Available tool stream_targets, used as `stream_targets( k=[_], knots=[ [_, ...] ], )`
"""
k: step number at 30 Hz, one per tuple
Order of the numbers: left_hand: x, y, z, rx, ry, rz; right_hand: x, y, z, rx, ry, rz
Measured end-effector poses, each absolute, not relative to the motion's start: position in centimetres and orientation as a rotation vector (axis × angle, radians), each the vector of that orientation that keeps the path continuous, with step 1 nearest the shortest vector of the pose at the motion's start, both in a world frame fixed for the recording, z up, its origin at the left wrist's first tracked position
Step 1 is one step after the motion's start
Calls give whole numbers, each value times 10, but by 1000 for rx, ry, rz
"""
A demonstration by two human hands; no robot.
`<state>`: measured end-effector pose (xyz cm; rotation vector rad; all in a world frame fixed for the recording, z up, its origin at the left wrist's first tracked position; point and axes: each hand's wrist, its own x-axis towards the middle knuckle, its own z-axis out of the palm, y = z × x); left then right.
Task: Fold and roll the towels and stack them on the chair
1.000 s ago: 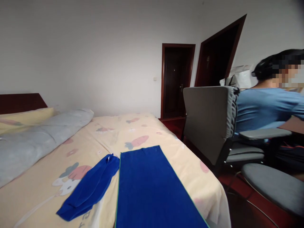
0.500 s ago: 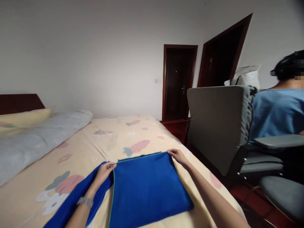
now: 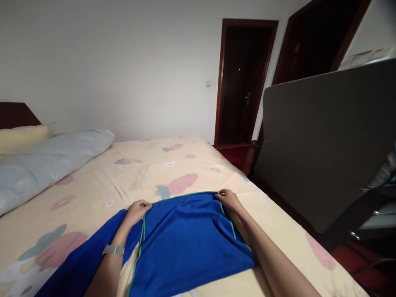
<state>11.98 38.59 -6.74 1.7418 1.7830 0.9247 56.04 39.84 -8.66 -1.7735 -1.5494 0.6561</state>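
Observation:
A blue towel (image 3: pixel 188 243) with a thin green hem lies on the bed in front of me. My left hand (image 3: pixel 137 209) is closed, pinching the towel's far left corner. At the far right corner, my right hand (image 3: pixel 227 199) pinches the cloth in the same way. The towel sags and wrinkles between the two hands. A second blue cloth (image 3: pixel 77 264) lies to the left, under my left forearm, which wears a grey watch (image 3: pixel 113 249).
The bed has a pale yellow sheet (image 3: pixel 167 169) printed with carrots. A grey rolled quilt (image 3: pixel 46 163) and a yellow pillow (image 3: pixel 21 138) lie at the far left. A grey chair back (image 3: pixel 324 140) stands close on the right, with dark wooden doors (image 3: pixel 244 82) behind.
Both hands came into view and took hold of the towel's far corners, lifting them so the cloth bunches. The view moved closer and right; the seated person is out of sight.

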Motion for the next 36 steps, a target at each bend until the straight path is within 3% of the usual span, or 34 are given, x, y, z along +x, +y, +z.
stream_targets(
  k=[11, 26, 32, 36],
  knots=[
    [117, 367, -23, 1797, 1709, 922, 550, 389, -76, -1795, -1562, 619],
    [125, 380, -54, 1815, 1827, 765, 547, 392, -76, -1853, -1467, 545],
    [129, 375, -44, 1743, 1654, 917, 550, 389, -69, -1641, -1390, 604],
    [123, 355, -7, 1698, 1555, 1104, 554, 367, -38, -1426, -1320, 623]
  ],
)
